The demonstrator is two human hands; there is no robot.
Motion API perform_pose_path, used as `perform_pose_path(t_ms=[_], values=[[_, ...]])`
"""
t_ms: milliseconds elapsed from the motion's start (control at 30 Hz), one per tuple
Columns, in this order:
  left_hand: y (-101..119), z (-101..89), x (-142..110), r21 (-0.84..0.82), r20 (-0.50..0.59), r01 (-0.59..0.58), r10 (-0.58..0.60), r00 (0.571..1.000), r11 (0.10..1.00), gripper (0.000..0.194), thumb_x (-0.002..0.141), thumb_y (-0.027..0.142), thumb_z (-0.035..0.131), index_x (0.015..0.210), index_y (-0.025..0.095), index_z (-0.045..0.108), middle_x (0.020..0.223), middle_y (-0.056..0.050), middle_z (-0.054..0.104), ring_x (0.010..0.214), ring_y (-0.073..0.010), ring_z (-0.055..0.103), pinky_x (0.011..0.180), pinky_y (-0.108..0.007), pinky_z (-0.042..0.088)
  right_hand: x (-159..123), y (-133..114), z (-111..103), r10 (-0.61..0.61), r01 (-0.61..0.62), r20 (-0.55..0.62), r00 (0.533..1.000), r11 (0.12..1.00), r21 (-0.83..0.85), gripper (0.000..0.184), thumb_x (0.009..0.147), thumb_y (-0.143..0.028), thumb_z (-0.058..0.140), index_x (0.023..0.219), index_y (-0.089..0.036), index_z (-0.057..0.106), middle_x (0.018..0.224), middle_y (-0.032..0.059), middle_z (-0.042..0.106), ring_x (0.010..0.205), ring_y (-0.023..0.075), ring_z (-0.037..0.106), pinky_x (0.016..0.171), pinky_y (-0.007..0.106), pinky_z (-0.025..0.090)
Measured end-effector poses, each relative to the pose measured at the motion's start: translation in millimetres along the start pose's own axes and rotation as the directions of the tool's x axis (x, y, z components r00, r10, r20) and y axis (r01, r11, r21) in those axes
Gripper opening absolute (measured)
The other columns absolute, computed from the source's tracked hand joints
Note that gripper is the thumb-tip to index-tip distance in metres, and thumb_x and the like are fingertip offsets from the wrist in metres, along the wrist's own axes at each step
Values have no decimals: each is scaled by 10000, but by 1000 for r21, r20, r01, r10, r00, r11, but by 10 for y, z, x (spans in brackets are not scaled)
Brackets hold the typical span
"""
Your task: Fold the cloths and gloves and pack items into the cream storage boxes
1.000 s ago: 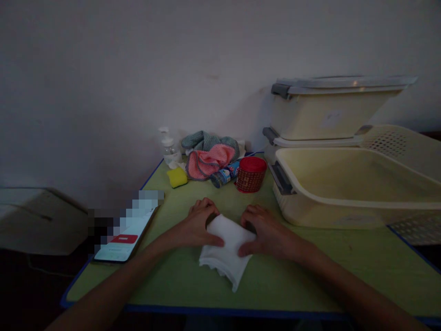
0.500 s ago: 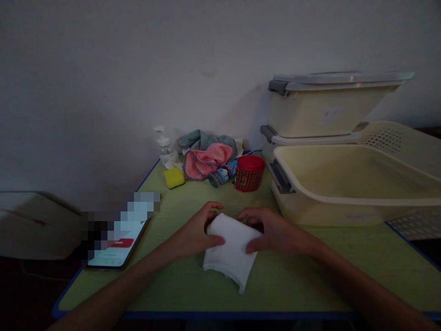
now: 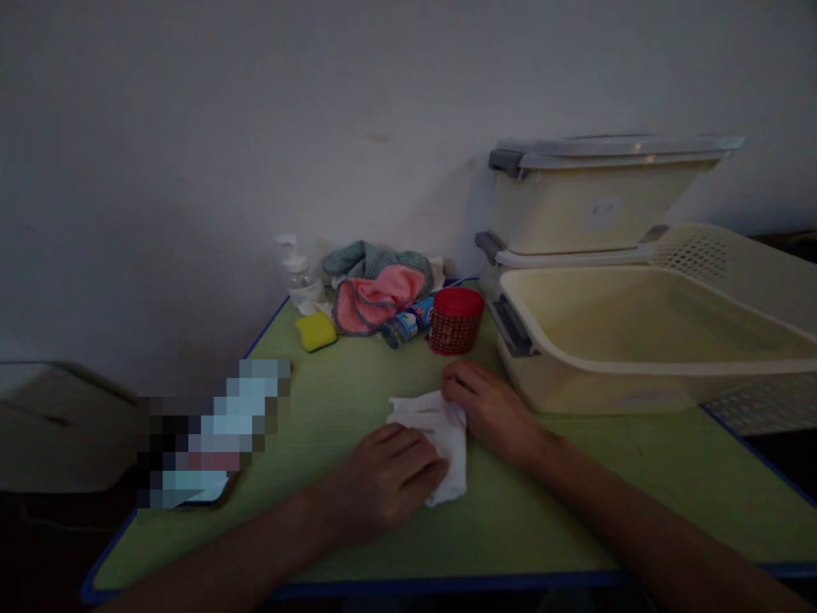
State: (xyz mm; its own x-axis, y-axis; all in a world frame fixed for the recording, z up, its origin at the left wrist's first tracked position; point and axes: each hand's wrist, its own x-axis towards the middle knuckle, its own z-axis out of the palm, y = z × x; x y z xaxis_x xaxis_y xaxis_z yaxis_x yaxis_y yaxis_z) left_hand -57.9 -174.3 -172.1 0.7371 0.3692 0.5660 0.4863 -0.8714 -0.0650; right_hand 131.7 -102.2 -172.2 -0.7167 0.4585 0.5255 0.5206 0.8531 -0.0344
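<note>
Head view: on a green table (image 3: 348, 387) edged in blue, a creased white cloth (image 3: 452, 438) is spread near the middle, toward the front edge, and is touched by both hands. With the cloth taken as the clock's centre, the left hand (image 3: 389, 477) is set at eight o'clock, its curled fingers laid over the cloth's near left part. Whether any fabric is pinched beneath that palm cannot be told. The right hand (image 3: 488, 413) is placed at two o'clock, its fingers bent narrowly at the cloth's upper right corner; whether the corner is gripped or merely touched cannot be told, since the fingertips are partly hidden.

At nine o'clock, well apart from the cloth, a phone (image 3: 233, 426) is seen, largely masked by pixel blocks. Toward eleven o'clock a yellow sponge (image 3: 316, 330) is found, with a pump bottle (image 3: 299, 285) stood just behind it. Also toward eleven, a pink cloth (image 3: 379, 298) is heaped against a grey-green cloth (image 3: 405, 262), and a blue-labelled bottle (image 3: 405, 323) is laid on its side. At twelve a red roll (image 3: 456, 328) is stood beside that bottle. At two o'clock an open cream bin (image 3: 562, 387) is set, and behind it, nearer one, a lidded bin (image 3: 562, 209) is stacked.
</note>
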Motion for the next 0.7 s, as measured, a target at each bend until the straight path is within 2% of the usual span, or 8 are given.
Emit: perform_pose_path(t_ms=[100,200,333,400,467,567,633,700], values=[[19,51,-20,-51,97,86,-81,992,995,153,813,97,476,917,138,582,837,-67,591,827,-176,559,734,-311,487,3,29,46,-26,22,110,994,999,38,172,790,-12,454,792,-150,558,898,74,555,798,172,487,668,270,429],[24,47,-32,-118,166,190,-169,972,975,268,757,99,490,1012,145,559,1049,-117,571,1043,-218,513,883,-362,459,-1,53,23,-52,43,155,987,997,63,174,782,-9,457,761,-153,554,950,86,556,838,184,491,703,294,437],[21,30,-25,-128,264,239,-200,944,962,354,727,81,476,1071,145,528,1113,-114,568,1076,-218,508,927,-373,448,-33,30,-117,-24,17,37,999,984,175,250,762,34,386,810,-142,558,945,102,552,881,189,488,741,306,445],[18,30,-15,-130,271,232,-191,943,964,356,728,77,470,1073,143,527,1102,-111,581,1063,-217,521,928,-375,450,-54,-10,-220,-34,34,-2,999,965,261,263,765,29,364,853,-134,550,896,102,558,862,181,493,735,295,450],[18,33,-8,-137,258,225,-184,948,965,347,729,74,468,1065,135,533,1085,-111,593,1054,-212,530,928,-364,452,-83,-46,-307,-149,125,47,988,934,333,228,783,-13,367,860,-133,545,863,103,574,830,180,501,731,299,455],[26,35,-13,-141,230,221,-186,955,965,325,736,70,464,1046,127,545,1052,-108,613,1022,-201,552,913,-340,464,-150,-57,-348,-311,241,127,942,888,391,171,815,-97,386,840,-127,553,829,108,597,799,191,514,731,315,458],[36,32,-24,-134,209,225,-195,958,965,304,751,73,459,1035,125,553,1035,-105,628,985,-192,571,893,-329,477,-200,-37,-317,-318,241,141,937,886,395,169,847,-193,418,862,-109,564,835,117,601,799,199,523,728,317,462],[44,30,-33,-133,181,226,-200,963,965,283,768,78,452,1028,123,557,1020,-100,643,958,-184,584,876,-321,487,-237,-18,-272,-304,226,156,940,895,385,259,857,-327,463,904,-97,571,867,126,601,814,205,532,735,322,466]])
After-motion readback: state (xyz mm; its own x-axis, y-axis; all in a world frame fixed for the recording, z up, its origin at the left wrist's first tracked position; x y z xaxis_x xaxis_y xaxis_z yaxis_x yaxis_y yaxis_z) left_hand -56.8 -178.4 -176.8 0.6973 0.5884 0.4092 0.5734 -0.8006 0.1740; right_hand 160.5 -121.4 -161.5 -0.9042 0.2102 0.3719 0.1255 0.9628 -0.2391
